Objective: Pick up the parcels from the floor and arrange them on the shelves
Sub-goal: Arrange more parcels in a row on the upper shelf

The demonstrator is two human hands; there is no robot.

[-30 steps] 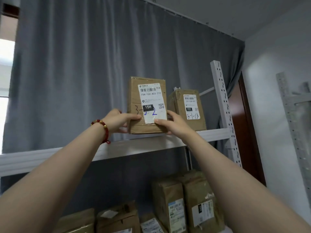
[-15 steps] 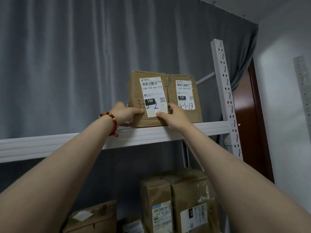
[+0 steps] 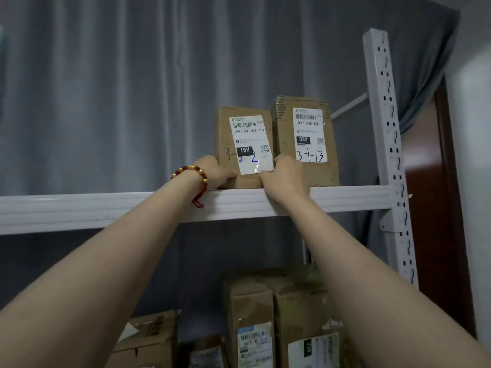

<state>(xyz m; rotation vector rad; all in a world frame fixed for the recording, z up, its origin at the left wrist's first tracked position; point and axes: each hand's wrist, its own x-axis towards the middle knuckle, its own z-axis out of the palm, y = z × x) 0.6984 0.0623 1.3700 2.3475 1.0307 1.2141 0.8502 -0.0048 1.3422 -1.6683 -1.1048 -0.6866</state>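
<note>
Head view: placing step. Left hand (image 3: 212, 173) and right hand (image 3: 286, 176), grip clamped on parcel (image 3: 225, 128), upright on shelf (image 3: 106, 208), just beside neighbour box (image 3: 305, 166). Next, likely: let go, fetch another from floor.

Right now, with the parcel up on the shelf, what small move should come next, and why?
Probably release both hands and withdraw: the 15H parcel stands upright on the upper shelf, close beside the 032 parcel, while the left hand and right hand hold its lower edges.
</note>
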